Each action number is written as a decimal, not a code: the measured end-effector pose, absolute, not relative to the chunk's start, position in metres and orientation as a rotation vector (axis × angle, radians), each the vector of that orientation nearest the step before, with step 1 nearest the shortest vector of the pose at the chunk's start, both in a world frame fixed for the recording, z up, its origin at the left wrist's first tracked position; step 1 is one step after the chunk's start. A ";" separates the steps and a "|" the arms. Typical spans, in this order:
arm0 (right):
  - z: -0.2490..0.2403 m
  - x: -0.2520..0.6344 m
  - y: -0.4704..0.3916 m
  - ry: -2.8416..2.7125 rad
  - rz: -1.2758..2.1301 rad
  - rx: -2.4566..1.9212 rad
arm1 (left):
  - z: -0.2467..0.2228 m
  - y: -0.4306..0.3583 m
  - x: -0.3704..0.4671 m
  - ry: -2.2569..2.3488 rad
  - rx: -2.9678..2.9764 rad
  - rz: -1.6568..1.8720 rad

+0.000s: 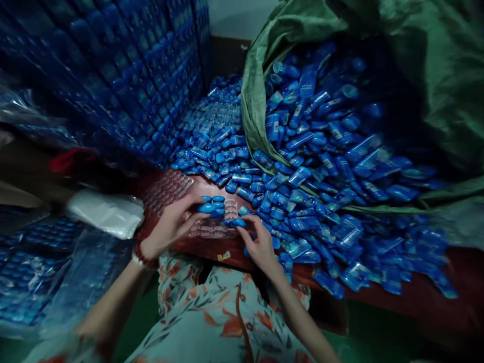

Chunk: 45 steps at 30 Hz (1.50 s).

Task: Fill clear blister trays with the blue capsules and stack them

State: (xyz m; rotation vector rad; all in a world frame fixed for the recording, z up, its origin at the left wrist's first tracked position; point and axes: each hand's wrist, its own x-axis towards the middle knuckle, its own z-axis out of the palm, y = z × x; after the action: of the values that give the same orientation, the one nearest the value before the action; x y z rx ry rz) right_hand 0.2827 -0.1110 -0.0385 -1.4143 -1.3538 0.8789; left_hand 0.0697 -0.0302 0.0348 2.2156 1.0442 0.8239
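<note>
On the table's near edge lies a clear plastic tray (231,206) with moulded slots, and a few blue bottles sit side by side in its left part. My left hand (171,224) reaches over that side, fingers closed around a small blue bottle (207,207); its thumb and fingertips partly cover it. At the tray's right edge, my right hand (260,243) pinches another blue bottle (238,222), which lies roughly level just above the tray's front corner. More clear trays (170,191) lie to the left of the filled one.
Loose blue bottles (302,212) spill across the table from an open green sack (255,101) on the right. Tall stacks of filled trays (151,60) rise at the back left. A white plastic bag (108,214) lies left of my arm. A yellow scrap (224,256) rests near the table edge.
</note>
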 end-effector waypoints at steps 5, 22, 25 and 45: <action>-0.049 0.270 -0.102 -1.722 0.628 -1.305 | -0.027 -0.084 0.032 1.413 1.888 1.163; -0.003 0.240 -0.075 -2.740 0.116 -1.400 | -0.033 -0.050 0.046 0.900 2.807 0.398; -0.004 0.235 -0.078 -2.695 0.081 -1.478 | -0.033 -0.050 0.050 0.950 2.923 0.325; -0.029 0.288 -0.083 -2.135 -0.006 -2.248 | -0.006 0.081 0.120 1.099 2.649 0.121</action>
State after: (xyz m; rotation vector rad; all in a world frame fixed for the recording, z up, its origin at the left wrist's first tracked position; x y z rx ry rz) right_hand 0.2876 -0.0834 -0.0288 -2.2481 -2.1350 -0.0062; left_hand 0.1202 0.0805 -0.0064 2.6493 1.0988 0.1207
